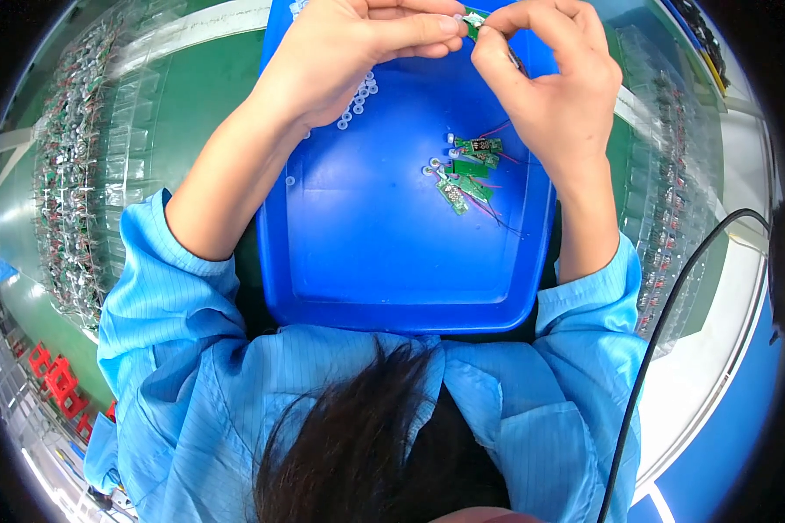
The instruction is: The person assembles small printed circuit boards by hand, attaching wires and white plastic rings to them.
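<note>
At the far end of a blue plastic tray (pixel 401 292), my two hands meet fingertip to fingertip. My right hand (pixel 567 83) pinches a small green circuit board (pixel 474 23), partly hidden by the fingers. From the other side my left hand (pixel 344 57) is closed at the board's left end, where a tiny whitish part shows at its fingertips. Below the right hand lies a loose group of green circuit boards (pixel 471 185) with thin red and dark wires and small white round pieces. Several translucent white round pieces (pixel 358 106) are scattered under my left wrist.
Clear plastic trays packed with boards and wires stand on the left (pixel 74 174) and right (pixel 667 192) of the green work surface (pixel 205 96). A black cable (pixel 663 322) curves along the right. Red stools (pixel 61 382) are on the floor at lower left.
</note>
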A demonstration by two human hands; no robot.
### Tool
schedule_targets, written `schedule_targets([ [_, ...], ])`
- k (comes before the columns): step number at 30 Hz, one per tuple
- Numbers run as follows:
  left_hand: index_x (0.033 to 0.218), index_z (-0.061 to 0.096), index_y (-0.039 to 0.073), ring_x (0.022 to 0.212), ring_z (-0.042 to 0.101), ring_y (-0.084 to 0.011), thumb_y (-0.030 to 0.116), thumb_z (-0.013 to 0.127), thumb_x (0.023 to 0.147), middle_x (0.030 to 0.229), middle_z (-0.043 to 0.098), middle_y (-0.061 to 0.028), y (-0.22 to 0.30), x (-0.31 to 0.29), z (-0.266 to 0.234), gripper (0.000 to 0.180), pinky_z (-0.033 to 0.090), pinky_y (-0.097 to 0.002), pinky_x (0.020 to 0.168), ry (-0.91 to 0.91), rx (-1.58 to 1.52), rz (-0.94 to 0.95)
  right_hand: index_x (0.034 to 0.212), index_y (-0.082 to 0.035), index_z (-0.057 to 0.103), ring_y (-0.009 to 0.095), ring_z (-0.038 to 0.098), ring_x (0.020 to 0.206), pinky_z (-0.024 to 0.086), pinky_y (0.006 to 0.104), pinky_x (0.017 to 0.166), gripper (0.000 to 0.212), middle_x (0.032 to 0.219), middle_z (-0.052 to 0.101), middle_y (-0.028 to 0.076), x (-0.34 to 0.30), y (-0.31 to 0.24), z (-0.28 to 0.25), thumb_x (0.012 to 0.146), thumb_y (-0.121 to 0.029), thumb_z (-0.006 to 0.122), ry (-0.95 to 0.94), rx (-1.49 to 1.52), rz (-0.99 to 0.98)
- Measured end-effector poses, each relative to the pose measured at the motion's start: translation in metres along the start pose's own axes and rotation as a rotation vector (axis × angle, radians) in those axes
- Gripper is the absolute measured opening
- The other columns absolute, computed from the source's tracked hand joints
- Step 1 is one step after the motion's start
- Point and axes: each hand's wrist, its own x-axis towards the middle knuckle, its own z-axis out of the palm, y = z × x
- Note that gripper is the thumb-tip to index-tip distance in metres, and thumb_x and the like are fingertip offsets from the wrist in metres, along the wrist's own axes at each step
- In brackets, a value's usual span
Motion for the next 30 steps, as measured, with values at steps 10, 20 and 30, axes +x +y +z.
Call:
schedule_targets([
  [10, 0.108, 0.077, 0.0, 0.091, 0.072, -0.0168, 0.01, 0.077, 0.091, 0.098, 0.076, -0.0087, -0.003, 0.0, -0.012, 0.02, 0.057, -0.0291, 0.084, -0.004, 0.228, 0.197, 0.076, -0.004, 0.065, 0.026, 0.058, 0.077, 0.049, 0.036, 0.067, 0.012, 0.074, 0.064, 0.007, -0.008, 0.015, 0.039, 0.072, 0.0, 0.075, 0.34, 0.977, 0.015],
  [20, 0.11, 0.072, -0.005, 0.086, 0.072, -0.0135, 0.001, 0.074, 0.093, 0.099, 0.076, -0.0118, -0.007, -0.002, 0.006, 0.019, 0.058, -0.0235, 0.08, -0.011, 0.028, 0.139, 0.075, -0.007, 0.064, 0.028, 0.055, 0.074, 0.047, 0.0365, 0.066, 0.015, 0.071, 0.062, 0.006, -0.008, 0.032, 0.055, 0.068, 0.001, 0.075, 0.496, 0.798, -0.23],
  [30, 0.114, 0.07, -0.006, 0.094, 0.071, -0.0129, 0.0, 0.072, 0.095, 0.105, 0.075, -0.0099, -0.009, -0.007, 0.02, 0.02, 0.059, -0.0251, 0.086, 0.116, 0.298, 0.24, 0.088, -0.004, 0.073, 0.024, 0.064, 0.081, 0.053, 0.0334, 0.072, 0.01, 0.082, 0.07, 0.008, -0.006, 0.016, 0.004, 0.08, -0.005, 0.079, -0.06, -0.014, -0.025],
])
